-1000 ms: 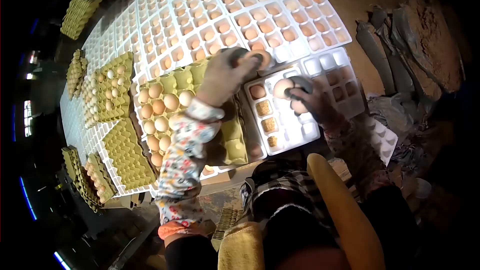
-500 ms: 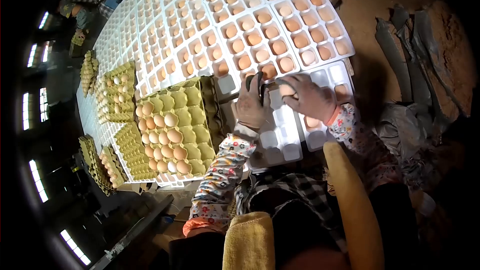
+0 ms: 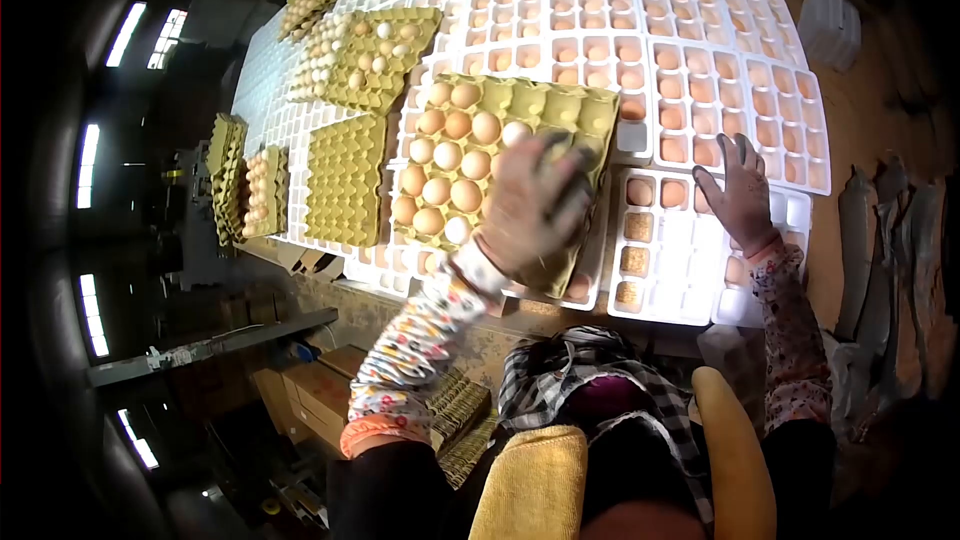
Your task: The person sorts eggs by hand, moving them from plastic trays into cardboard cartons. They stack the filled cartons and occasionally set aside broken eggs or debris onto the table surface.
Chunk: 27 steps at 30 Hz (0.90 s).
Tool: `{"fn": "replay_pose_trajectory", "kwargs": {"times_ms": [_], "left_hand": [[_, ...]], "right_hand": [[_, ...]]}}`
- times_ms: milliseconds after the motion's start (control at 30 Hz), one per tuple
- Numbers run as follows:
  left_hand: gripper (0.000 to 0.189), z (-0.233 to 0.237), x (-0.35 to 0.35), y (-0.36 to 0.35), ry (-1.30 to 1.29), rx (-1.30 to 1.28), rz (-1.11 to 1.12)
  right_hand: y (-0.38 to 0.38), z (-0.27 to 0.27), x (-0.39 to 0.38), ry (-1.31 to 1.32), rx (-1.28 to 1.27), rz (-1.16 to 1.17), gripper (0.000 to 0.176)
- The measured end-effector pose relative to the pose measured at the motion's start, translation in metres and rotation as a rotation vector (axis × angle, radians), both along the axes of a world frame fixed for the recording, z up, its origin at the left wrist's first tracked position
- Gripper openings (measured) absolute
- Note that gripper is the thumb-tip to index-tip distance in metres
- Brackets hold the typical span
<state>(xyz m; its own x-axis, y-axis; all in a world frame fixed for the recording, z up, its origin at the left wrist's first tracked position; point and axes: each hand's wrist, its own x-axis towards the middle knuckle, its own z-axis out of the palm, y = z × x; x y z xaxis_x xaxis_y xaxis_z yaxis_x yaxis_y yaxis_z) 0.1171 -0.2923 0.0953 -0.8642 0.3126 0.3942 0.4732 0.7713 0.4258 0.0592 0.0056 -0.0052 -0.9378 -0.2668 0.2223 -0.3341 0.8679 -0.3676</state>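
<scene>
Head camera view, looking down: two gloved hands work over a broad surface of white plastic trays and eggs. The left hand (image 3: pixel 540 205) is over the right half of an olive-yellow moulded tray (image 3: pixel 580 120); its fingers are blurred and curved downward, and whether they hold an egg cannot be told. Brown and cream eggs (image 3: pixel 447 155) sit in the left part of this moulded tray, each in its own hollow, which probably stops them rolling or knocking together. The moulded tray lies on top of white trays, seemingly to keep its eggs within easy reach.

The right hand (image 3: pixel 742 190) has its fingers spread wide, with no egg visible in it. Its fingertips are at the near edge of a filled white tray (image 3: pixel 690 168); contact is hard to judge. Just to its left is a nearer white tray (image 3: pixel 668 270), with eggs in its far row and golden-brown pieces (image 3: pixel 635 260) in cups down its left side. The cups' walls appear to keep everything separate. Further left are more moulded trays (image 3: pixel 345 180).
</scene>
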Motion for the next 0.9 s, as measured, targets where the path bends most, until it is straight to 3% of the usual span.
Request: {"fn": "replay_pose_trajectory", "kwargs": {"times_ms": [67,100,133,167,233,300,367,433,467,533,567,600,633,667,700,733,767,833,867,900], "left_hand": [[0.047,-0.008,-0.05,-0.087,0.155,-0.099,0.281],[0.045,-0.015,-0.072,-0.127,0.109,-0.249,0.441],[0.04,-0.018,-0.097,-0.161,-0.123,-0.35,0.492],[0.041,-0.027,-0.119,-0.19,-0.352,-0.344,0.443],[0.031,-0.047,-0.148,-0.222,-0.52,-0.241,0.223],[0.034,-0.051,-0.167,-0.239,-0.524,-0.307,0.058],[0.038,-0.034,-0.165,-0.236,-0.464,-0.393,0.067],[0.046,-0.019,-0.149,-0.244,-0.494,-0.104,0.176],[0.042,-0.024,-0.142,-0.257,-0.582,0.389,0.145],[0.032,-0.021,-0.126,-0.27,-0.724,1.291,0.16],[0.029,-0.028,-0.13,-0.279,-0.826,1.415,0.16],[0.029,-0.032,-0.135,-0.289,-0.692,0.988,0.05],[0.029,-0.033,-0.142,-0.294,-0.536,0.56,-0.06],[0.027,-0.038,-0.141,-0.286,-0.914,0.822,0.004],[0.034,-0.024,-0.133,-0.276,-0.833,0.36,-0.198],[0.038,-0.021,-0.122,-0.265,-0.699,0.025,-0.184],[0.041,-0.02,-0.115,-0.258,-0.549,-0.3,-0.163],[0.046,-0.017,-0.122,-0.266,-0.472,-0.285,-0.267],[0.045,-0.018,-0.123,-0.271,-0.599,-0.087,-0.253],[0.044,-0.019,-0.124,-0.277,-0.725,0.11,-0.238]], "right_hand": [[-0.045,0.039,-0.002,-0.188,-0.364,0.144,0.052],[-0.071,0.055,-0.003,-0.302,-0.507,0.21,0.05],[-0.101,0.073,-0.006,-0.392,-0.584,0.266,0.048],[-0.132,0.088,-0.011,-0.48,-0.658,0.321,0.047],[-0.195,0.08,-0.033,-0.329,-0.638,0.375,0.05],[-0.256,0.08,-0.063,-0.315,-0.629,0.386,0.052],[-0.303,0.056,-0.092,-0.067,-0.386,0.373,0.053],[-0.324,0.069,-0.116,-0.426,-0.057,0.364,0.056],[-0.329,0.067,-0.124,-0.439,-0.152,0.371,0.056],[-0.335,0.062,-0.106,-0.294,-0.051,0.414,0.053],[-0.337,0.061,-0.097,-0.224,0.008,0.445,0.051],[-0.342,0.067,-0.093,-0.257,0.087,0.393,0.045],[-0.34,0.064,-0.095,-0.281,-0.055,0.367,0.043],[-0.333,0.062,-0.102,-0.292,-0.199,0.337,0.042],[-0.324,0.06,-0.106,-0.304,-0.343,0.304,0.04],[-0.311,0.068,-0.108,-0.524,-0.585,0.239,0.039],[-0.3,0.08,-0.106,-0.839,-0.94,0.028,0.037],[-0.294,0.069,-0.097,-0.186,-0.931,0.324,0.042],[-0.285,0.07,-0.094,0.025,-0.646,0.297,0.033],[-0.282,0.071,-0.096,-0.296,-0.669,0.219,0.034]]}}
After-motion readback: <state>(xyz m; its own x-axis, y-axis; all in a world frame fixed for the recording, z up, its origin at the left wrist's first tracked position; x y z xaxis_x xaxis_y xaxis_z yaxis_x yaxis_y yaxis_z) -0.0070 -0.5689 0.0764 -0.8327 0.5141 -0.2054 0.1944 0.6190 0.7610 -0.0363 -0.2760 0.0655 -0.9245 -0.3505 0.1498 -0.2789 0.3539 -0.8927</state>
